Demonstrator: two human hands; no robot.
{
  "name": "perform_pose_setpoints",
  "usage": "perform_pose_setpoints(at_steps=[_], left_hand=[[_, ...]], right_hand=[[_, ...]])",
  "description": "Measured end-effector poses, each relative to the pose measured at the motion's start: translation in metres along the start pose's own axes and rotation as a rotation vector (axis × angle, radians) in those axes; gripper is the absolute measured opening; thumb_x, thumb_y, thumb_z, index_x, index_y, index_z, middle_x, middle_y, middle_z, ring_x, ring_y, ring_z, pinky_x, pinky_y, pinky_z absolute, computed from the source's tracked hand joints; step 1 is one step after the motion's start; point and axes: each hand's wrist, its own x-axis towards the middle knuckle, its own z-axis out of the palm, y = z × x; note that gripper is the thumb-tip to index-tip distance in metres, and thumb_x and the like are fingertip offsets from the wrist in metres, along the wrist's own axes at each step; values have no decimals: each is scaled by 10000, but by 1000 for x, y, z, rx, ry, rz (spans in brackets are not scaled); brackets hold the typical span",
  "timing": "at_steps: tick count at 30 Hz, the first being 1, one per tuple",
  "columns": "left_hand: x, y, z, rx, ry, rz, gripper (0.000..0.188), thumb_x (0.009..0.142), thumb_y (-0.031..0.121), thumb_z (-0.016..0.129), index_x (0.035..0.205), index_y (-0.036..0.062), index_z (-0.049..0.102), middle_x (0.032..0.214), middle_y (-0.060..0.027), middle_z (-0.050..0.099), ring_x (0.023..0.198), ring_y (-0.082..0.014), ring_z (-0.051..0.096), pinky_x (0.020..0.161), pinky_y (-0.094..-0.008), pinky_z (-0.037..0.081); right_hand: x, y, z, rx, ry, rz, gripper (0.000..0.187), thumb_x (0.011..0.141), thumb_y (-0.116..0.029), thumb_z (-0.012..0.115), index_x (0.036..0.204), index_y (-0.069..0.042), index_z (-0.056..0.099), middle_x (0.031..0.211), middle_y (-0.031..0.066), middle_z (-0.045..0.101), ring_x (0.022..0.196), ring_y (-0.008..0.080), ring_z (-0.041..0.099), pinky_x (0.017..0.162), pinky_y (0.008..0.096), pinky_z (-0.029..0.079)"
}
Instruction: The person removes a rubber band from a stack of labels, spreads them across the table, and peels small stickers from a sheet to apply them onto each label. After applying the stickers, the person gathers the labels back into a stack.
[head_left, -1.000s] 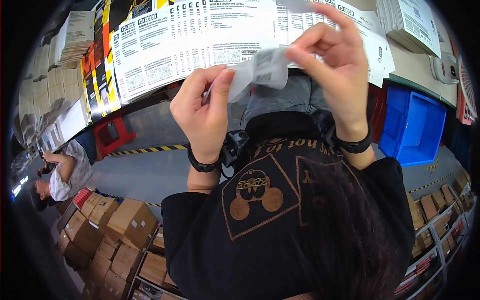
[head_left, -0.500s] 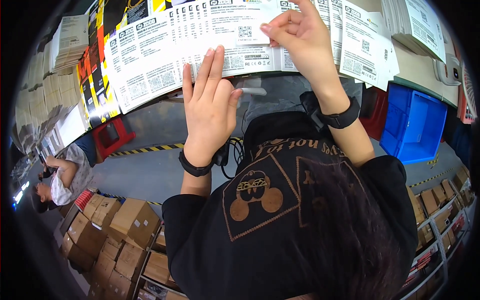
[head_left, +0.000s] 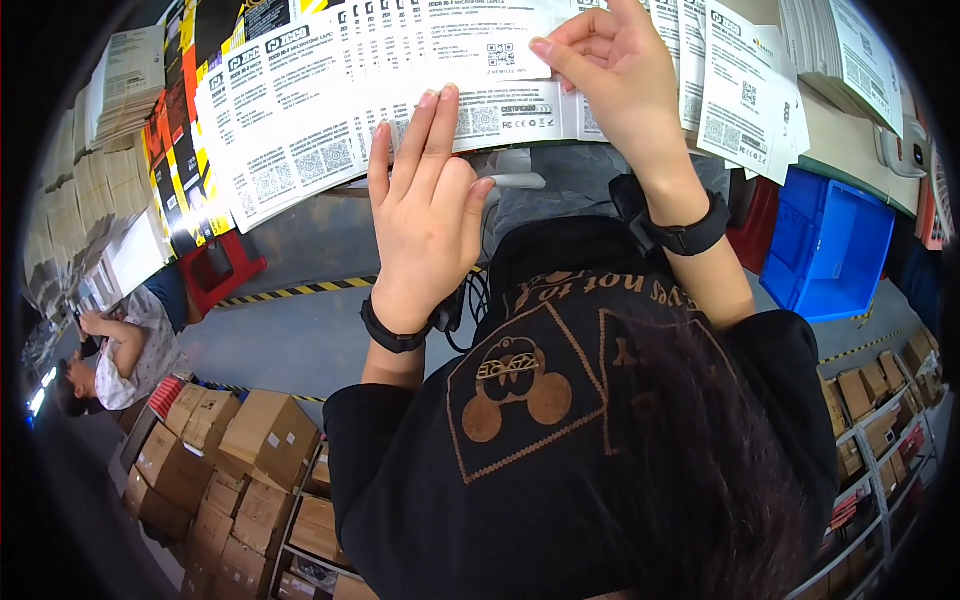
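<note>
A row of overlapping white printed sheets [head_left: 290,130] lies fanned out along the near edge of the table. My left hand [head_left: 425,220] rests on their lower part with its fingers stretched out and the thumb apart. To its right, my right hand [head_left: 630,95] pinches the lower right corner of a smaller white printed sheet [head_left: 465,62] between thumb and fingers. This sheet carries a square code and lies over the others; its upper part runs out of view. I wear a black band on each wrist.
Paper stacks stand at the left [head_left: 130,85] and right [head_left: 850,60]. More loose white sheets [head_left: 740,110] lie right of my right hand. A blue bin [head_left: 825,245] and a red stool [head_left: 215,275] are below the table. Cardboard boxes [head_left: 265,435] fill shelves behind; another person [head_left: 135,335] sits far left.
Both hands have shifted very slightly right and up in the picture, the pinched sheet along with my right hand. The left hand is still spread on the sheets.
</note>
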Motion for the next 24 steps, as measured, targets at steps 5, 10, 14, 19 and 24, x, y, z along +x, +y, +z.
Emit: perform_pose_setpoints(at_steps=[5, 10, 14, 19, 24], left_hand=[[-2, -1, 0, -5, 14, -7, 191, 841, 118, 500, 684, 39, 423, 1331, -175, 418, 1286, -277, 332, 1063, -420, 137], [-1, 0, 1, -1, 13, 2, 185, 846, 115, 494, 691, 38, 430, 1330, -180, 417, 1286, -284, 331, 1063, -429, 138], [-6, -1, -1, -16, 41, -11, 174, 848, 109, 492, 700, 35, 439, 1336, -185, 407, 1285, -298, 327, 1061, -440, 145], [-12, 0, -1, 34, 75, -36, 189, 831, 135, 528, 697, 34, 441, 1333, -196, 403, 1265, -303, 354, 1047, -456, 193], [-9, 1, -1, 31, 85, -26, 168, 839, 121, 512, 715, 29, 445, 1340, -200, 393, 1270, -313, 343, 1049, -459, 183]], right_hand=[[-4, -3, 7, -248, 19, -45, 490, 754, 41, 625, 1192, -10, 412, 782, 62, 524, 642, 122, 542, 549, 215, 443], [-2, 15, 15, -704, 249, -580, 456, 748, 1, 616, 1162, -27, 429, 928, 147, 494, 821, 270, 533, 692, 300, 444], [-4, 19, 11, -800, 179, -393, 417, 771, -20, 579, 1161, -47, 434, 1002, 182, 471, 943, 327, 490, 799, 343, 414], [-9, 5, 16, -571, 43, -736, 462, 831, -143, 546, 1258, -67, 386, 1163, 191, 458, 1125, 309, 434, 951, 436, 326], [-17, -1, 15, -816, -385, -730, 620, 859, -310, 518, 1352, -39, 257, 1335, 168, 364, 1264, 280, 328, 1034, 501, 200]])
